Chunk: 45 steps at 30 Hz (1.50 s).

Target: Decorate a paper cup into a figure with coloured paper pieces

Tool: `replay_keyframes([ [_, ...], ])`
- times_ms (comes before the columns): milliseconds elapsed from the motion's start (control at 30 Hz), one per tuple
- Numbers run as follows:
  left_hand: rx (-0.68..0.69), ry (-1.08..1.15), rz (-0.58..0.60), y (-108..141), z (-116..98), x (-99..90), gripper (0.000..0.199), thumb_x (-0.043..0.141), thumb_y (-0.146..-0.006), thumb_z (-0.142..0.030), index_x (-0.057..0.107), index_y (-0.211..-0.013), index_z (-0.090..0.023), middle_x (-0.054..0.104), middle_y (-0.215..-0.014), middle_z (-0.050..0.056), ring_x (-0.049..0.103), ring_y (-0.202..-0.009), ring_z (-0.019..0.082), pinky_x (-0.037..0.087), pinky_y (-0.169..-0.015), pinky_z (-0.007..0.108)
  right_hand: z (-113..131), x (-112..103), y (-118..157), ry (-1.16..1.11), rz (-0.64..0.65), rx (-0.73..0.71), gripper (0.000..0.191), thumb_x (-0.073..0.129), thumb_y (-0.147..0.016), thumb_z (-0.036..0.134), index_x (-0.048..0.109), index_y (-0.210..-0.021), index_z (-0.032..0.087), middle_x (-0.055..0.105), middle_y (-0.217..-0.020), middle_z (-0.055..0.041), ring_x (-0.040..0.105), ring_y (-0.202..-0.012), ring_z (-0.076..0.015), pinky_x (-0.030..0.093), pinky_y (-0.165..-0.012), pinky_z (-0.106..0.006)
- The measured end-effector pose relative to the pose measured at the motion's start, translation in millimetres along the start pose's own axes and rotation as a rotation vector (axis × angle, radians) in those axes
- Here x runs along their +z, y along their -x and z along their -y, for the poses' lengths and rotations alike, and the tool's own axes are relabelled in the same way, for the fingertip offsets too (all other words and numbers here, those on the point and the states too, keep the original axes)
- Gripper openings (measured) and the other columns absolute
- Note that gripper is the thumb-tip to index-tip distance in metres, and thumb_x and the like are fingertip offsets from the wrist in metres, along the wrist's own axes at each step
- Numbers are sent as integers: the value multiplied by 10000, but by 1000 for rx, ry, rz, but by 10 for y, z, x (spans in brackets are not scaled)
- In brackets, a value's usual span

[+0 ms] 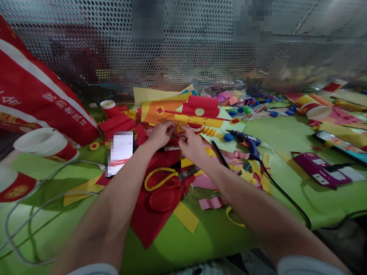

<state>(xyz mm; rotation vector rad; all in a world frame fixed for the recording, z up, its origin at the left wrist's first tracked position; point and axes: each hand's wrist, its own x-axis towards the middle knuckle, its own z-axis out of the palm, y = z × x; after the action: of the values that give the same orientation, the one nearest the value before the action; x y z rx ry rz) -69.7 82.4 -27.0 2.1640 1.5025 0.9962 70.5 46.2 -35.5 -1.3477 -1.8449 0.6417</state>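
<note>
My left hand [162, 133] and my right hand [189, 142] meet near the middle of the table, fingers bent and pressed together. Whatever small piece lies between the fingertips is too small to make out. Just beyond them rests a paper figure with a red rolled top [203, 105], a yellow band [197, 120] with a drawn face and springy folded yellow strips [208, 131] at its sides. Closer to me, scissors with yellow and red handles [162, 179] lie on red paper [151, 225]. A black pen [220, 154] is right of my right hand.
A lit phone [122, 152] and paper cups [47, 143] stand left, by a big red bag [43, 88]. To the right are a glue gun [249, 143] with its cable, a purple power strip [322, 170] and another phone [341, 143]. Perforated metal [183, 49] rises behind.
</note>
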Motion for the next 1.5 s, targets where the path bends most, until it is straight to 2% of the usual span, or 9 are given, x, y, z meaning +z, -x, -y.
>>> replay_keyframes([
  [233,-29,-16,4,4,-30,5,149,470,-739,-144,609,-772,-187,681,-906,33,597,-852,179,447,-781,293,-32,47,-41,-141,-2,39,470,429,-700,119,505,-1164,133,670,-978,-81,636,-894,-182,497,-813,-327],
  [367,-49,-25,1,18,-52,15,142,477,-742,-147,610,-753,-194,684,-900,31,598,-856,187,447,-768,296,-13,52,-56,-368,51,146,477,417,-701,108,487,-1173,119,667,-918,-64,650,-713,-145,522,-663,-280],
  [533,-73,-19,-19,22,-53,45,130,487,-743,-164,608,-754,-210,679,-871,4,594,-804,169,454,-747,280,135,-28,-35,-689,120,323,469,410,-696,55,489,-1152,132,656,-672,21,569,-473,-76,464,-486,-188],
  [633,-83,-13,-28,18,-56,58,133,477,-745,-169,604,-749,-208,674,-833,-2,593,-769,163,459,-736,280,212,-90,-16,-821,131,413,423,420,-699,44,518,-1101,136,631,-580,50,528,-407,-59,438,-440,-168],
  [767,-95,-15,-49,20,-83,53,136,475,-743,-164,607,-749,-195,674,-816,7,596,-771,164,457,-742,281,219,-119,-6,-945,127,433,429,441,-692,50,513,-1108,125,644,-563,43,526,-387,-66,432,-418,-177],
  [1000,-104,-10,-76,36,-122,48,137,491,-746,-152,621,-781,-181,685,-850,19,606,-775,157,456,-733,259,181,-102,-15,-1029,131,417,464,460,-676,59,503,-1135,113,631,-523,45,513,-367,-75,421,-400,-187],
  [1367,-111,-49,-115,45,-134,47,118,523,-740,-162,626,-790,-188,680,-804,8,604,-748,147,451,-707,245,168,-85,-2,-1036,139,383,419,475,-645,66,518,-1057,133,636,-522,41,514,-359,-82,409,-388,-194],
  [1500,-102,-67,-128,58,-141,67,122,513,-740,-175,620,-797,-188,672,-784,2,596,-730,138,449,-701,242,178,-76,10,-1042,141,379,449,488,-644,91,497,-1091,136,629,-511,49,515,-357,-83,404,-393,-197],
])
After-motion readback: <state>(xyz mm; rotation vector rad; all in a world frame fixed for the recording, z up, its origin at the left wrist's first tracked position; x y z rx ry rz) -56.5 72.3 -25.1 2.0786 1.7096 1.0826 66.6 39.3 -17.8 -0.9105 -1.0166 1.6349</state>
